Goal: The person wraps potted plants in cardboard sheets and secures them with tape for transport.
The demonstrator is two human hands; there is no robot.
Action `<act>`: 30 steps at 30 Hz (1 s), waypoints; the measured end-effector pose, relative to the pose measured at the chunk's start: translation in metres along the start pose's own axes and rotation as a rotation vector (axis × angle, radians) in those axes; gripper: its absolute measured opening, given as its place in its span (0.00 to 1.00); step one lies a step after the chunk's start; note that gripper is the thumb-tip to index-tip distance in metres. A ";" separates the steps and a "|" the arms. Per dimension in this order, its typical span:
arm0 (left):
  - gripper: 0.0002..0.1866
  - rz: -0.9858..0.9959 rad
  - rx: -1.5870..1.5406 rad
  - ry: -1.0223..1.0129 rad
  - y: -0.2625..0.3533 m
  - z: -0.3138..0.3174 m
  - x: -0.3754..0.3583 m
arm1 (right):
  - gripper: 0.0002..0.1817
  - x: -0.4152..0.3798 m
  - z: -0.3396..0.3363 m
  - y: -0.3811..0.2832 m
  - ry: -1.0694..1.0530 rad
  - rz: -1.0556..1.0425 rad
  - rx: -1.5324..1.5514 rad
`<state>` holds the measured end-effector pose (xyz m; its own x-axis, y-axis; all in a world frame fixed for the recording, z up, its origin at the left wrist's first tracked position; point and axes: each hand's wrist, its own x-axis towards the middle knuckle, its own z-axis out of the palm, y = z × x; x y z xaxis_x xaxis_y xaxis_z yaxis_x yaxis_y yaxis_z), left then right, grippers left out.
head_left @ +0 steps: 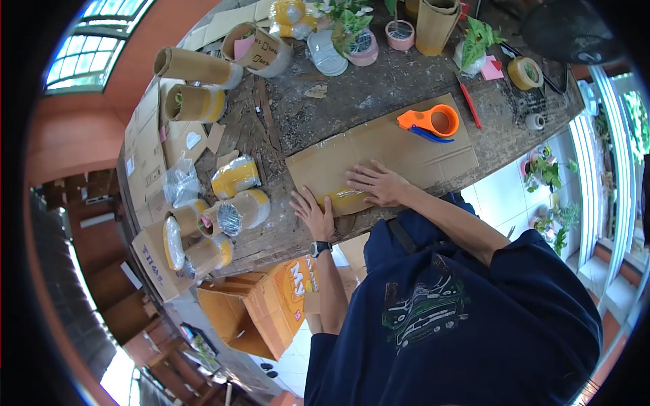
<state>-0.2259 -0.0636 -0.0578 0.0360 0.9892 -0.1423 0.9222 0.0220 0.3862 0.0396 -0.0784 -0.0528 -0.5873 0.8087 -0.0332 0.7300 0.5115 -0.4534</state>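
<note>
A flat brown cardboard sheet [399,152] lies along the near edge of the worn wooden table. My left hand [314,215], with a watch on its wrist, rests at the sheet's left end, fingers spread. My right hand [380,185] lies flat on the sheet with its fingers apart. Between the two hands runs a shiny strip of yellowish tape [347,200] near the sheet's edge. On the sheet's right part sits an orange tape dispenser [429,120] with a blue handle. Neither hand holds anything.
Taped cardboard tubes [247,210] and wrapped bundles [235,177] stand or lie at the left. Potted plants [363,51] line the far side. A red pen-like object [470,106], a tape roll [525,73] and a small white spool [535,122] are at the right. Below is an orange box [271,301].
</note>
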 end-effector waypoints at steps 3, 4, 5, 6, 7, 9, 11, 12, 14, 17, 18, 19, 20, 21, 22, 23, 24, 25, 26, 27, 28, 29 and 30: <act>0.45 -0.144 0.159 -0.068 0.007 -0.013 -0.007 | 0.38 -0.019 -0.023 0.005 -0.059 0.055 0.016; 0.46 -0.161 0.149 -0.048 0.006 -0.010 -0.007 | 0.38 -0.024 -0.036 0.004 -0.048 0.079 0.017; 0.47 -0.174 0.137 -0.030 0.006 -0.005 -0.008 | 0.39 -0.032 -0.048 0.001 -0.038 0.106 0.015; 0.46 -0.203 0.130 0.059 0.007 -0.002 -0.010 | 0.40 -0.039 -0.061 0.002 -0.026 0.138 0.010; 0.46 -0.229 0.122 0.146 0.008 0.000 -0.015 | 0.40 -0.046 -0.072 0.008 0.146 0.158 -0.039; 0.45 -0.294 -0.029 0.194 0.022 -0.004 -0.023 | 0.39 -0.061 -0.093 0.020 0.488 0.180 -0.137; 0.44 -0.372 -0.304 0.123 0.049 -0.036 -0.035 | 0.33 -0.071 -0.126 0.020 0.661 0.466 -0.010; 0.39 -0.308 -0.206 0.219 0.052 -0.035 -0.040 | 0.30 -0.074 -0.138 0.023 0.749 0.601 0.057; 0.39 -0.355 -0.269 0.230 0.054 -0.037 -0.043 | 0.22 -0.087 -0.134 0.047 0.638 0.769 0.091; 0.29 -0.371 -0.355 0.257 0.048 -0.039 -0.044 | 0.15 -0.103 -0.111 0.089 0.421 0.737 -0.103; 0.27 -0.404 -0.508 0.122 0.039 -0.051 -0.040 | 0.13 -0.106 -0.108 0.097 0.341 0.684 -0.205; 0.25 -0.435 -0.655 -0.019 0.028 -0.061 -0.038 | 0.13 -0.106 -0.110 0.096 0.363 0.696 -0.173; 0.17 -0.359 -0.722 0.060 0.015 -0.054 -0.037 | 0.13 -0.108 -0.112 0.096 0.385 0.706 -0.140; 0.16 -0.362 -0.712 0.093 0.017 -0.069 -0.038 | 0.13 -0.110 -0.115 0.094 0.406 0.714 -0.108; 0.15 -0.365 -0.702 0.126 0.030 -0.099 -0.043 | 0.13 -0.115 -0.120 0.088 0.471 0.816 -0.101; 0.15 -0.367 -0.699 0.163 0.043 -0.126 -0.044 | 0.13 -0.122 -0.128 0.083 0.540 0.913 -0.100; 0.14 -0.318 -0.560 0.281 0.048 -0.146 -0.051 | 0.12 -0.131 -0.130 0.079 0.602 1.017 -0.092; 0.13 -0.267 -0.420 0.394 0.059 -0.168 -0.059 | 0.12 -0.144 -0.126 0.087 0.675 1.102 -0.137; 0.15 -0.182 -0.527 0.505 0.075 -0.190 -0.068 | 0.13 -0.159 -0.125 0.097 0.747 1.189 -0.183; 0.17 -0.094 -0.629 0.616 0.092 -0.212 -0.076 | 0.14 -0.172 -0.128 0.104 0.721 1.267 -0.205; 0.15 -0.033 -0.622 0.687 0.099 -0.228 -0.080 | 0.15 -0.180 -0.135 0.112 0.698 1.345 -0.225; 0.14 0.032 -0.615 0.758 0.103 -0.241 -0.081 | 0.17 -0.188 -0.140 0.119 0.676 1.424 -0.244; 0.13 0.098 -0.607 0.828 0.103 -0.248 -0.081 | 0.17 -0.194 -0.140 0.127 0.646 1.456 -0.213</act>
<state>-0.2290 -0.1052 0.2194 -0.3879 0.7757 0.4978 0.5712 -0.2216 0.7903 0.2952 -0.1295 0.0213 0.8152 0.5732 0.0834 0.5742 -0.7809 -0.2460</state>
